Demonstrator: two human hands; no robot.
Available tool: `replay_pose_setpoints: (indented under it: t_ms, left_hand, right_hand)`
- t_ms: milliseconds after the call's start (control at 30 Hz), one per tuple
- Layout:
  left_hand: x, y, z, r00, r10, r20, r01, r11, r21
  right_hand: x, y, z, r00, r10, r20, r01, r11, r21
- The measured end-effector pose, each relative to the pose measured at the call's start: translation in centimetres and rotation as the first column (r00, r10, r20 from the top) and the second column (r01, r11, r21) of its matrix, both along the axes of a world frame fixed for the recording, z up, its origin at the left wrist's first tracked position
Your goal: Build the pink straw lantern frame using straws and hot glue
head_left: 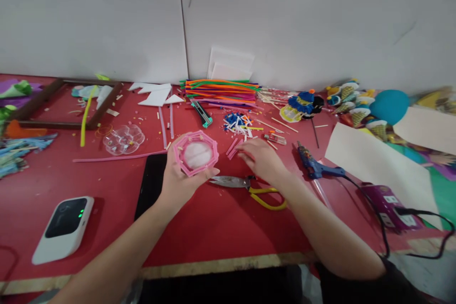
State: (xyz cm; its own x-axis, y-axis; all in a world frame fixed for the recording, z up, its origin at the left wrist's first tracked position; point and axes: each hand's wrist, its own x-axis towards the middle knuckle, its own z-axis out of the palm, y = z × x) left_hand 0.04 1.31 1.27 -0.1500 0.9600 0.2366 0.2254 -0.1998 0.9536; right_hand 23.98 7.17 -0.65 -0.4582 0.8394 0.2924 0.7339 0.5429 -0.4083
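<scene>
My left hand (185, 175) wraps round a small pink eight-sided holder (215, 152) with a white fluffy bottom, tilted so its inside faces me. The rim looks built from short pink pipe cleaner lengths. To its right, my right hand (261, 159) has its fingers bent together on short pink pipe cleaner pieces (231, 146) lying on the table; the fingertips partly hide them. Just below both hands lie scissors (265, 194) with yellow handles, blades pointing left. A dark phone (149, 183) is partly covered by my left hand.
Pipe cleaners (221, 90) are bundled by the wall, with a utility knife (202, 114) before them. Cut scraps (237, 123) lie behind my right hand. At right are a glue gun (315, 164), its cord and a purple power block (388, 206). A white device (64, 230) sits front left.
</scene>
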Motion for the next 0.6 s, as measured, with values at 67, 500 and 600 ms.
replay_pose_setpoints:
  t_ms: [67, 500, 600]
  left_hand:
    - [0.0, 0.2, -0.2, 0.999, -0.004, 0.034, 0.005, 1.000, -0.015]
    - [0.5, 0.5, -0.4, 0.992, -0.020, 0.122, 0.019, 1.000, 0.010]
    - [0.4, 0.5, -0.6, 0.995, -0.047, 0.089, 0.042, 0.997, 0.062]
  right_hand:
    - [-0.6, 0.7, -0.3, 0.983, 0.087, 0.162, -0.091, 0.996, 0.022]
    - [-1.5, 1.2, 0.2, 0.989, 0.143, 0.025, -0.145, 0.973, 0.178]
    - [-1.4, 0.4, 1.3, 0.939, 0.046, -0.340, 0.026, 0.979, 0.202]
